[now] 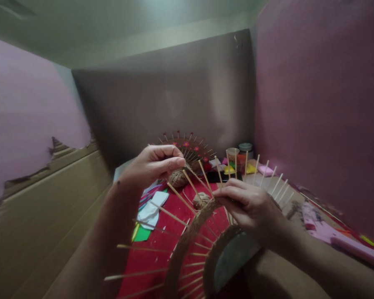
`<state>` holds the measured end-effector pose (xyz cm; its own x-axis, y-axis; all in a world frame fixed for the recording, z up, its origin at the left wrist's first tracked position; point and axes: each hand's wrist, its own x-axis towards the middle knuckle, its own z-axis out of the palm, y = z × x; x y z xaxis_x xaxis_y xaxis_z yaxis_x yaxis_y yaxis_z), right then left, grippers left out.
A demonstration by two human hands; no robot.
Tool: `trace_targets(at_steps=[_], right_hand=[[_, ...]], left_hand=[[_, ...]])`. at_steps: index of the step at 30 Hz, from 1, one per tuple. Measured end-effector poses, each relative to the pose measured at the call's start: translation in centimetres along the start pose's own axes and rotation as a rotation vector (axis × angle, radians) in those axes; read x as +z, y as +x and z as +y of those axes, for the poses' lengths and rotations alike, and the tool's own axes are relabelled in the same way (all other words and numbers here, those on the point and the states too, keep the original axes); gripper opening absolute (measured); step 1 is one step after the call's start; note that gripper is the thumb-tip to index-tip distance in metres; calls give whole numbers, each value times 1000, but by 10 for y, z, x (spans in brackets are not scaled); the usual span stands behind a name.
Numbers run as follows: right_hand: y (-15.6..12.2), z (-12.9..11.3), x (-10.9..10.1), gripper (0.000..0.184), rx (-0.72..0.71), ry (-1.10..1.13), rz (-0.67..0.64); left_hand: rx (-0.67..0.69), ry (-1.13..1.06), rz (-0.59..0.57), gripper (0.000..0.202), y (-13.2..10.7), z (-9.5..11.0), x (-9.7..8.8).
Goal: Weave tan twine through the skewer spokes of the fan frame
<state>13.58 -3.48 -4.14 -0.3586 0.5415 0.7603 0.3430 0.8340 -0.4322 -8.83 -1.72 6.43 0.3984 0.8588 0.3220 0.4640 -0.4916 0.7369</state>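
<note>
Okay so the stick sunburst frame (191, 227) sits right in front of the person, tilted over the red-covered bench (146, 261), with its lower part running out of view.

Progress, as far as I can tell: the inner ring (208, 272) around the pale disc looks fully wrapped where it shows. Outside that there's a gap of bare spokes, then a thick outer band (176, 259) of brown twine that looks pretty built up along the left and top. The stick ends (181, 198) poking out past it are all bare. I can't see if the band closes all the way round, since the right hand (247, 203) blocks some of it.

That right hand has its thumb and fingers pinched on the outer band near the top. The left hand (183, 162) is up and to the left, thumb pressed to the fingers on a twine strand (198, 178), pulled out straight toward the other hand. So I'd call the wrapping unfinished.

Behind it there's a decorated sunburst piece (187, 144) with pink flowers and red tips; the visible part of this one has neither. Two twine balls (201, 200) lie nearby.
</note>
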Motion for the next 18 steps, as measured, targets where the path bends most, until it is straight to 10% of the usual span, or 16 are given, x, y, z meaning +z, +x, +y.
trace_targets(at_steps=[8,18], right_hand=[[-3,-2,-4,18,-3,-23,22],[-7,-9,-10,24,-43,-103,24]], left_hand=[[-248,-138,-358,19,-35,-63,-3],[-145,-68,-607,14,-37,-61,1]])
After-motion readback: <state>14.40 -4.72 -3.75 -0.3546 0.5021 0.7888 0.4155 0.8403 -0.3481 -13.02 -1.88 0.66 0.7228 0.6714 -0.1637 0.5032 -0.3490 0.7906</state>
